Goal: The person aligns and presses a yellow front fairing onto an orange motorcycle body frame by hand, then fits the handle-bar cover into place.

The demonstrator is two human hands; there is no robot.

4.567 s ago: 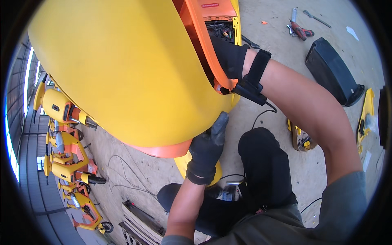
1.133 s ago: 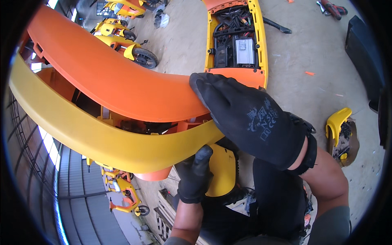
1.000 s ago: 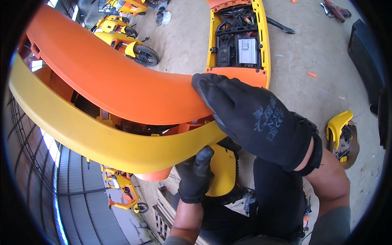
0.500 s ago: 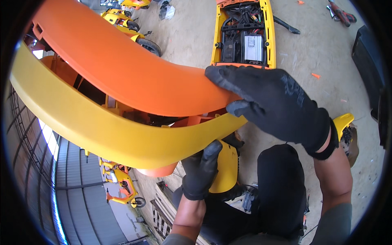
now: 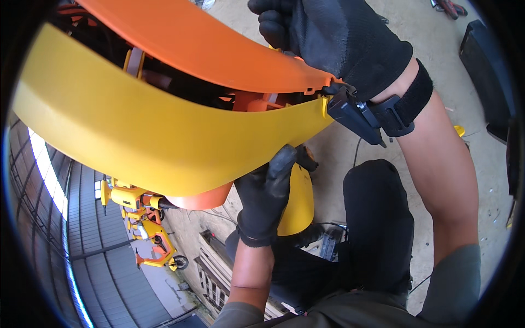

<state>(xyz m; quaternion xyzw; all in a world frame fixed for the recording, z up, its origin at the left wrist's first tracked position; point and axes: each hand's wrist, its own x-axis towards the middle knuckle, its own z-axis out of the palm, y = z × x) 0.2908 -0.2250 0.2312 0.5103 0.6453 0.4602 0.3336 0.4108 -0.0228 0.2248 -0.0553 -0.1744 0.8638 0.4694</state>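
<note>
There are two hands (image 5: 350,46) (image 5: 264,199) and two long panels (image 5: 208,44) (image 5: 147,120).

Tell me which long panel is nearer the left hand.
The yellow panel: the left hand is at its lower edge, while the orange panel lies beyond it, higher in the picture.

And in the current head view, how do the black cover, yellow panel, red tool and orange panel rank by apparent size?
1. Yellow panel
2. Orange panel
3. Black cover
4. Red tool
Nearness likely enlarges both panels.
</note>
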